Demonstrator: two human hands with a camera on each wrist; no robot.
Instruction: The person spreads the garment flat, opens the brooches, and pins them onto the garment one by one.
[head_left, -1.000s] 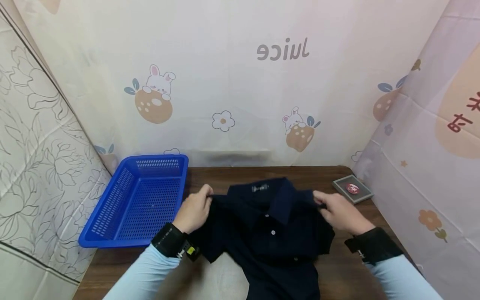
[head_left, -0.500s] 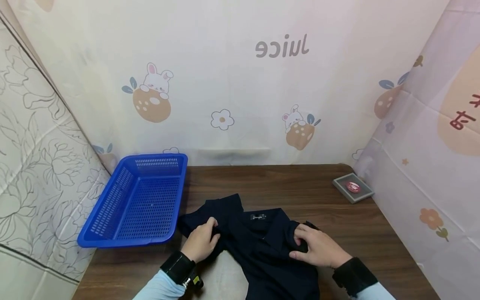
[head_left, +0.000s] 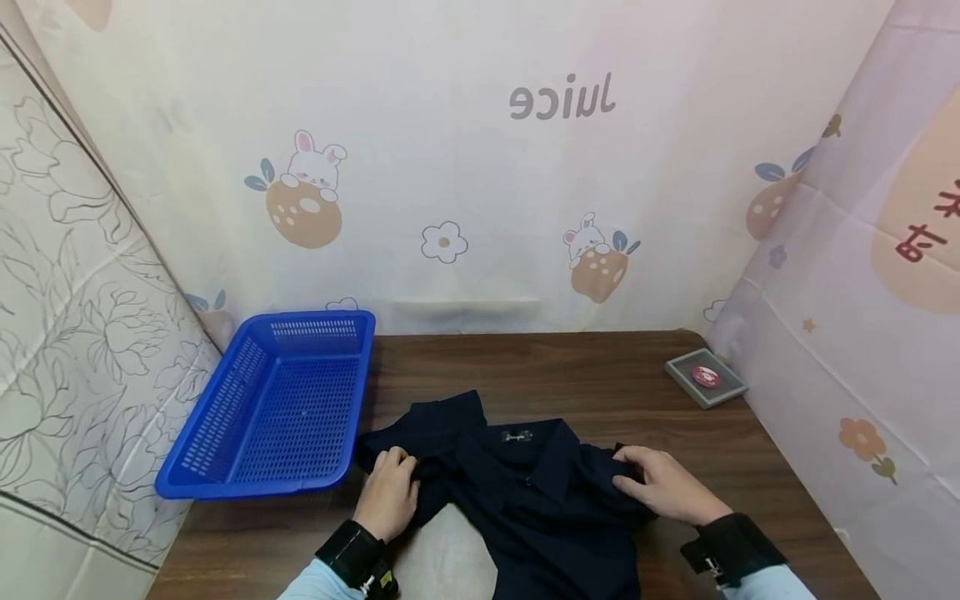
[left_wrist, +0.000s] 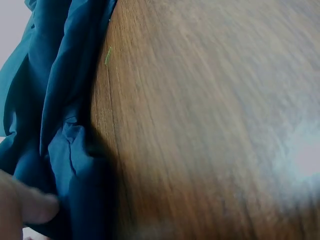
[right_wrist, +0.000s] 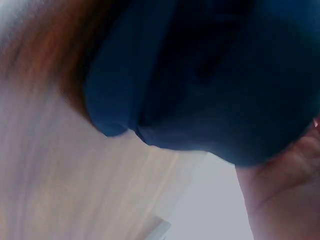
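A dark navy button-up shirt (head_left: 558,521) lies on the wooden table with its collar and neck label facing away from me. Its left-hand sleeve is flung up and back. My left hand (head_left: 388,493) grips the fabric below that sleeve, fingers curled over it; in the left wrist view the thumb (left_wrist: 37,206) presses on bunched cloth (left_wrist: 60,90). At the opposite shoulder, my right hand (head_left: 671,485) pinches the shirt's edge between thumb and fingers. Up close in the right wrist view, dark cloth (right_wrist: 215,105) hides most of its fingers.
A blue plastic basket (head_left: 168,483) stands at the left of the table (head_left: 570,371). Toward the back right lies a grey square tray (head_left: 693,396) bearing a small red oval item (head_left: 706,377). A pale flat surface (head_left: 446,562) shows beside the shirt. Printed curtains enclose the table.
The shirt's shoulders, held up a second ago, have come down toward me onto the table, and the left sleeve has flopped back. Since then, the left hand shifted slightly nearer me; the right moved outward.
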